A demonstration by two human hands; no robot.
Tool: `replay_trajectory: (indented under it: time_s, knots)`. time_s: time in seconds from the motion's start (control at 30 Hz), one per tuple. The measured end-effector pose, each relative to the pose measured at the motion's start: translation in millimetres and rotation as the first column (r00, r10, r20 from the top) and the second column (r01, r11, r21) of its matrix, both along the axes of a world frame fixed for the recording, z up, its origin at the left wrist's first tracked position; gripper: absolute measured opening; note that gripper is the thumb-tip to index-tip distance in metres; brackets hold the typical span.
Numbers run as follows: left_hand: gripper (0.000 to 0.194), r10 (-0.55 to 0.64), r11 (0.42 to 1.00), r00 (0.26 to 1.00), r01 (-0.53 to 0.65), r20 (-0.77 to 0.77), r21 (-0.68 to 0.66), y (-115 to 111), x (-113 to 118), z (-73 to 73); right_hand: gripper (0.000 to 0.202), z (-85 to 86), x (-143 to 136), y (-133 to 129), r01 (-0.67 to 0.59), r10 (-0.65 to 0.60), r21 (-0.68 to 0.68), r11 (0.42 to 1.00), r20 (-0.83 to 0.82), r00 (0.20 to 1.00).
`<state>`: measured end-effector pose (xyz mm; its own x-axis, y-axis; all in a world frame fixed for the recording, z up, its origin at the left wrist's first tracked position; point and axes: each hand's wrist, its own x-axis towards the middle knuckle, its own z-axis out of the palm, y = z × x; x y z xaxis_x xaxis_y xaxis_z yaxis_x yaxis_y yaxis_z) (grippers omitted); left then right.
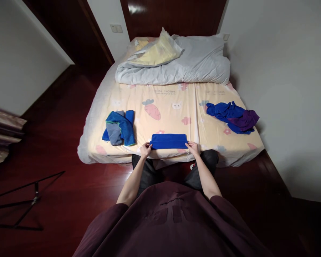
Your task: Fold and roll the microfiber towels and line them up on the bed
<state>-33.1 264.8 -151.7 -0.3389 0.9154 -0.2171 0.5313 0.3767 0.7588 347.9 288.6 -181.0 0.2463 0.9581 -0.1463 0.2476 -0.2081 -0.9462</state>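
A blue cloth (pixel 169 141), folded into a long flat strip, lies near the front edge of the bed. My left hand (pixel 146 149) pinches its left front corner. At the opposite end, my right hand (pixel 193 147) has its fingers closed on the right front corner. To the left is a loose stack of folded blue and grey cloths (pixel 120 128), one with a green edge. A rumpled heap of blue cloths (pixel 224 111) with a purple cloth (pixel 244 121) lies on the right side of the bed.
The bed (pixel 166 103) has a patterned sheet. A grey-white quilt (pixel 198 64) and a yellow pillow (pixel 160 51) lie at its far end. Black tripod legs (pixel 18 203) stand on the floor at the lower left. A wall borders the right side.
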Motion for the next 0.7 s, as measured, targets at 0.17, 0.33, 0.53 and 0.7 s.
replay_trajectory:
  time_s: [0.17,0.33,0.53,0.7]
  knots:
    - [0.019,0.016,1.000,1.000,-0.016,-0.006,0.001,-1.7,2.8,4.4,0.037,-0.6,-0.8,-0.6,-0.005,0.005,0.004,1.000,0.036,0.999]
    - [0.017,0.037,0.999,0.999,-0.037,-0.002,-0.003,-1.6,5.4,5.4,0.035,-5.0,0.5,-0.3,-0.010,0.010,0.022,1.000,0.011,1.000]
    - [0.017,0.033,0.999,0.999,-0.033,0.010,0.001,-2.2,4.0,1.6,0.038,-6.6,1.2,0.5,-0.005,0.004,0.025,1.000,0.016,1.000]
    - [0.016,0.016,0.999,1.000,-0.016,0.007,0.029,-2.2,3.4,-3.5,0.039,-5.4,-0.7,-0.1,0.000,-0.001,0.045,0.999,0.015,1.000]
